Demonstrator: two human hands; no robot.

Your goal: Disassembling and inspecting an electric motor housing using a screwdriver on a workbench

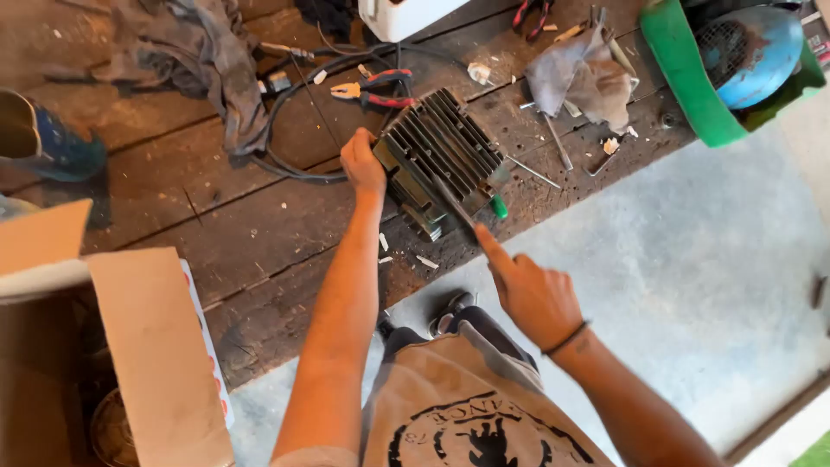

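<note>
- One finned metal motor housing [439, 160], dark grey, lying tilted near the front edge of the wooden table [173, 199].
- Left hand [361, 164]: arm stretched straight forward, fingers clamped on the housing's left end, thumb side up.
- Right hand [532, 294]: forearm bent in from the right, index finger pointing out toward the housing, other fingers curled in; black band on the wrist.
- One screwdriver [475, 212] with a green handle end lies slanted across the housing's near corner; the index fingertip sits just beside its shaft. Cannot tell if the hand grips it.
- One pair of pliers [376, 90], red handles, behind the housing, next to a loop of black cable [285, 130].
- Two rags: dark one [203, 52] at back left, grey one [584, 73] at back right.
- One green bin [692, 78] at the right end, a blue round fan cover [756, 47] inside it.
- One open cardboard box [130, 346], brown flaps, at lower left.
- One white box-shaped case [402, 15] at the table's far edge.
</note>
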